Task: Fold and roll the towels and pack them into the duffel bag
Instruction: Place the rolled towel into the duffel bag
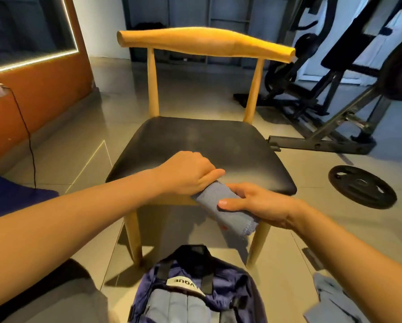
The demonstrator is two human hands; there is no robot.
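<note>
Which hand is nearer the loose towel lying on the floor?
Right. The right hand grips the rolled towel up and left of the loose towel; the left hand holds the roll's other end, farther left at the chair seat edge.

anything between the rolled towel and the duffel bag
Nothing visible does. The left hand and right hand hold the rolled towel at the front edge of the chair; the duffel bag lies open on the floor below.
</note>
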